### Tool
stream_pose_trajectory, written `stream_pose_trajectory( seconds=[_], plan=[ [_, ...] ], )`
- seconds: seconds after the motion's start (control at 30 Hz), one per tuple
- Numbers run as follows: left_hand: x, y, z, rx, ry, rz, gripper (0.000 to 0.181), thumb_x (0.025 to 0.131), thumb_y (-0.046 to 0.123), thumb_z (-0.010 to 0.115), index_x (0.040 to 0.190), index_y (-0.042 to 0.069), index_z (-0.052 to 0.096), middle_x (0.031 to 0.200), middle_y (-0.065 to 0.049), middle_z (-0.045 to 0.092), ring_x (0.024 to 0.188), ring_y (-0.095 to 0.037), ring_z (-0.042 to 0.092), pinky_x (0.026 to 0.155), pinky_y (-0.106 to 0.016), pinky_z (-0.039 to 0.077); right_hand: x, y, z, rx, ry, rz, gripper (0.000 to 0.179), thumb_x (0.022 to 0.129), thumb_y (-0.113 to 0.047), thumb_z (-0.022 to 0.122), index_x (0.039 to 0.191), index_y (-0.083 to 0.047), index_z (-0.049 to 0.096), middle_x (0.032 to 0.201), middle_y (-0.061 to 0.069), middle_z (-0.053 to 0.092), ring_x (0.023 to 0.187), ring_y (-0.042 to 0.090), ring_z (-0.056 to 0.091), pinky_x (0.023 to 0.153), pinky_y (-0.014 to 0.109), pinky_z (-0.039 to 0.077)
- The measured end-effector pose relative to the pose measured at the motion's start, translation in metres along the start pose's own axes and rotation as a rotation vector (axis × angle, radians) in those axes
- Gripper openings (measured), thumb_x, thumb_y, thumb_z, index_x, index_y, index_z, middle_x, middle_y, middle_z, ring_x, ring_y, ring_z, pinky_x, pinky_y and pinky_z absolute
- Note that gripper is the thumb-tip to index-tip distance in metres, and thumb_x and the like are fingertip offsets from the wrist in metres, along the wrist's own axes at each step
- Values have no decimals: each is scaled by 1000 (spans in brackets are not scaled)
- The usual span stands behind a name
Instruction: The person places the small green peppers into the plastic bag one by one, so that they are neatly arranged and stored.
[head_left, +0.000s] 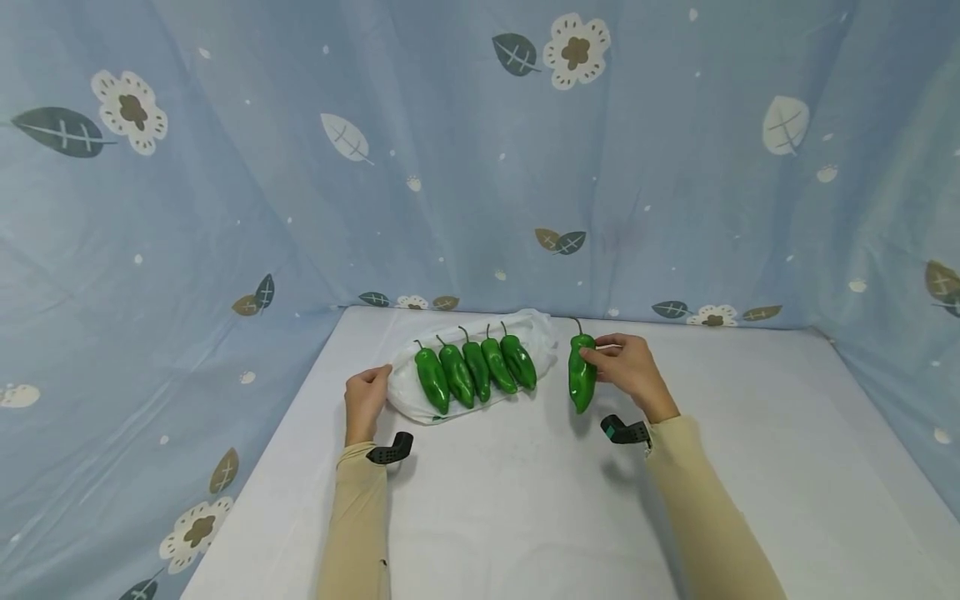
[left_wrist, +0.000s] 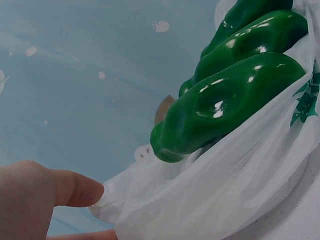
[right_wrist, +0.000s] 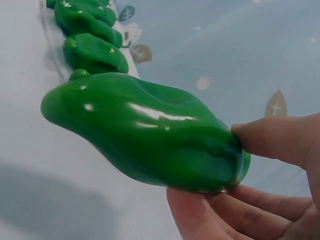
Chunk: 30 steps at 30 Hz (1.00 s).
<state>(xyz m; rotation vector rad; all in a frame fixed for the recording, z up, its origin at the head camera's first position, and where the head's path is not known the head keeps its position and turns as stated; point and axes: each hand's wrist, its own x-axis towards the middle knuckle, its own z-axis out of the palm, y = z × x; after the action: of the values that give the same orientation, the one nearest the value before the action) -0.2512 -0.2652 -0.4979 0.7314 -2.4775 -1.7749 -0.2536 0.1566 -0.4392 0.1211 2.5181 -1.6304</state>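
Several glossy green peppers (head_left: 477,372) lie side by side on a white plastic bag (head_left: 405,390), stems pointing away from me. My left hand (head_left: 365,400) pinches the bag's left edge between thumb and fingers; in the left wrist view the gathered plastic (left_wrist: 165,215) runs from the fingertips toward the peppers. To the right of the bag, my right hand (head_left: 630,371) holds one more green pepper (head_left: 581,375) by its stem end, tip pointing down toward me. The right wrist view shows the thumb on one side of this pepper (right_wrist: 150,130) and the fingers beneath it.
A white-covered table (head_left: 517,517) carries the bag. Blue cloth (head_left: 450,167) printed with leaves and flowers hangs behind and at the sides. A black wrist camera (head_left: 392,450) is on the left sleeve and another camera (head_left: 624,430) on the right.
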Motion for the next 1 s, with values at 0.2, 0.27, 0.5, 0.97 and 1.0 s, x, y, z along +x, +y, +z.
stream_pose_trajectory(
  seconds=[0.2,0.27,0.5,0.97,1.0],
  plan=[
    [-1,0,2,7,5,1,54,104,38,53,140,-2,61,151,-23,54,139,-37,51,117,-53,43,5,-3,0,-12,8,-6,60,99,-31,70,142,6,53,136,31,64,100,26,78,92,47,62],
    [-1,0,3,12,6,-1,54,104,38,54,139,-2,61,150,-24,54,138,-37,52,116,-53,44,7,-4,1,-19,9,-9,59,99,-31,70,142,6,54,136,30,63,98,25,78,91,46,62],
    [0,2,1,6,-3,-2,54,105,37,53,140,-4,59,152,-25,52,141,-39,49,118,-54,42,15,-10,4,-50,21,-45,55,100,-30,69,140,6,57,135,26,59,91,20,77,92,46,62],
    [1,5,1,6,6,3,56,105,39,52,142,-2,59,151,-23,54,138,-35,52,117,-52,42,25,-15,7,-81,57,-78,51,98,-27,70,138,4,62,134,24,65,96,26,76,80,34,64],
    [2,6,0,3,9,8,56,105,39,52,141,-2,60,151,-23,54,138,-36,52,117,-52,43,26,-16,7,-83,60,-87,50,98,-27,71,137,4,62,134,24,65,96,27,76,81,35,65]
  ],
)
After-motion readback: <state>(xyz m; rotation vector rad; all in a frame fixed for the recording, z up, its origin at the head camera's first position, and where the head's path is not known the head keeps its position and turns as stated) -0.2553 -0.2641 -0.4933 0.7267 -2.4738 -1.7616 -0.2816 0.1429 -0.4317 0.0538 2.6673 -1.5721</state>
